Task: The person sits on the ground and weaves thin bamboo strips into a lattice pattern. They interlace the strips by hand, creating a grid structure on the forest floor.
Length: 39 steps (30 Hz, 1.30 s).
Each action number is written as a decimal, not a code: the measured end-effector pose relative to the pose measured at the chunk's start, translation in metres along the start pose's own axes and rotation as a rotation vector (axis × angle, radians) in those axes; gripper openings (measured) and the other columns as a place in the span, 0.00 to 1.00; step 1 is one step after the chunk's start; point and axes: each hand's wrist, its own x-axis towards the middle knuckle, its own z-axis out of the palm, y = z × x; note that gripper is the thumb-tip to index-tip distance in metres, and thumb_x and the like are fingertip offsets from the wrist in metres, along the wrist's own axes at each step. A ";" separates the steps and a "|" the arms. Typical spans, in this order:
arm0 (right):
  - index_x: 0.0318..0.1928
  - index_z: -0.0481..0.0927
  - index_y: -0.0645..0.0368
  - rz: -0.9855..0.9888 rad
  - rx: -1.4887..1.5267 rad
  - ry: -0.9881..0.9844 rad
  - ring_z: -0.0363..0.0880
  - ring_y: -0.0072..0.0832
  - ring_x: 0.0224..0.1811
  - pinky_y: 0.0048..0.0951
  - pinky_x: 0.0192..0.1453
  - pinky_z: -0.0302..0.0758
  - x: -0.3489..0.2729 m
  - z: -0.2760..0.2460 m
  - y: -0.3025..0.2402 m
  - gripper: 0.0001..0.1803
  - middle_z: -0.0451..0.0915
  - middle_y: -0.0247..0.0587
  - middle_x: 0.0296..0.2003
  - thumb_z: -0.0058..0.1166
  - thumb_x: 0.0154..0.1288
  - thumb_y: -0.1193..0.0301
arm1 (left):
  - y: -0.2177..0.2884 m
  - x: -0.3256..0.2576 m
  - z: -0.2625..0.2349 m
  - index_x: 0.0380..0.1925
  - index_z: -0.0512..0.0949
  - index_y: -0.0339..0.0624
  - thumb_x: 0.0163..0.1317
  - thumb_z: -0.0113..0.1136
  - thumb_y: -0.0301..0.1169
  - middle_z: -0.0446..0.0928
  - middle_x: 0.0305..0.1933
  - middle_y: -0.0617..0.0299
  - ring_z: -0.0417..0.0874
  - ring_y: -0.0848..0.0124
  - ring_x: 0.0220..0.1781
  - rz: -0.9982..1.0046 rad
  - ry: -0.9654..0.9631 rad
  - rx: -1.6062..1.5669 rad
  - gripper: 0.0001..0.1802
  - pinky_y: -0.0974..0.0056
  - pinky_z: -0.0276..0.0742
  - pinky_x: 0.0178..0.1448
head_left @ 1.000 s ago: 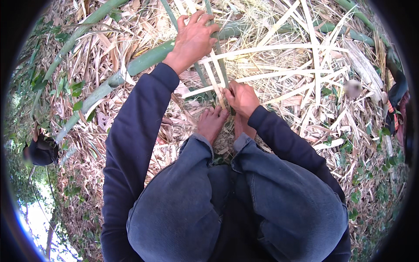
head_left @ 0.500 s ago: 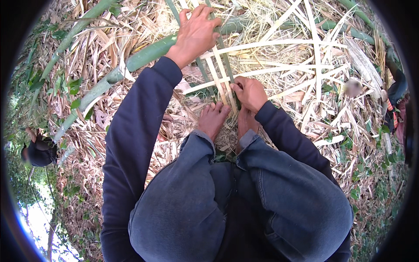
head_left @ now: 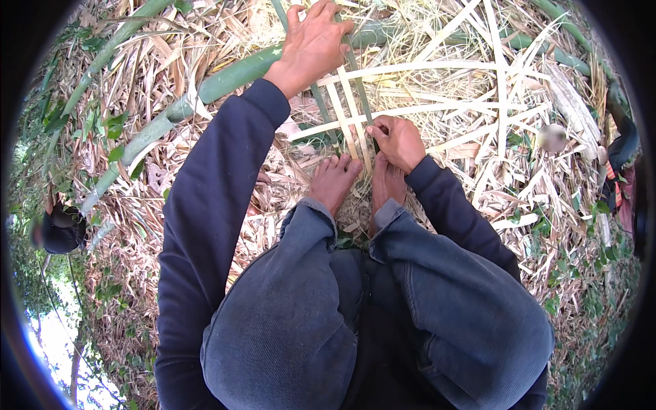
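A narrow green bamboo strip [head_left: 360, 83] runs lengthwise in front of me, with both hands on it. My left hand [head_left: 311, 48] is closed around its far part, near the top edge of the view; some fingertips are cut off there. My right hand [head_left: 400, 142] pinches the strip near its close end, just beyond my right foot. Beside it lie pale bamboo strips [head_left: 339, 109] and another green strip [head_left: 321, 104], pointing toward my feet. Pale cross strips [head_left: 437, 109] pass across these lengthwise ones and reach out to the right.
My bare left foot [head_left: 333, 183] and right foot [head_left: 388, 183] stand at the strips' near ends. A thick green bamboo pole [head_left: 239, 80] lies across the ground beyond. Dry leaves and shavings cover the ground. One person [head_left: 63, 229] is at the far left, another [head_left: 623, 171] at the right edge.
My right hand has shifted slightly to the right, still pinching the green strip. The left hand has moved a little farther away and to the right.
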 end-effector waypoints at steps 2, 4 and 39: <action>0.32 0.81 0.63 -0.009 0.022 0.003 0.79 0.50 0.26 0.45 0.35 0.74 0.001 -0.001 0.002 0.14 0.78 0.52 0.21 0.60 0.65 0.63 | 0.002 0.002 -0.002 0.46 0.83 0.48 0.49 0.64 0.32 0.72 0.54 0.52 0.69 0.56 0.65 0.016 0.025 0.019 0.20 0.38 0.58 0.63; 0.32 0.81 0.63 -0.018 0.043 0.000 0.79 0.50 0.26 0.45 0.35 0.74 0.002 0.000 0.004 0.14 0.78 0.52 0.21 0.60 0.65 0.64 | -0.003 -0.002 0.004 0.46 0.83 0.52 0.54 0.68 0.35 0.73 0.59 0.57 0.69 0.61 0.67 0.064 0.057 0.118 0.18 0.40 0.55 0.66; 0.32 0.81 0.63 -0.022 0.070 -0.006 0.80 0.43 0.24 0.40 0.33 0.75 0.005 0.006 0.012 0.16 0.80 0.49 0.22 0.59 0.66 0.60 | 0.030 -0.210 0.051 0.46 0.83 0.38 0.68 0.61 0.29 0.81 0.33 0.66 0.76 0.79 0.29 -1.024 0.143 -1.009 0.10 0.72 0.73 0.34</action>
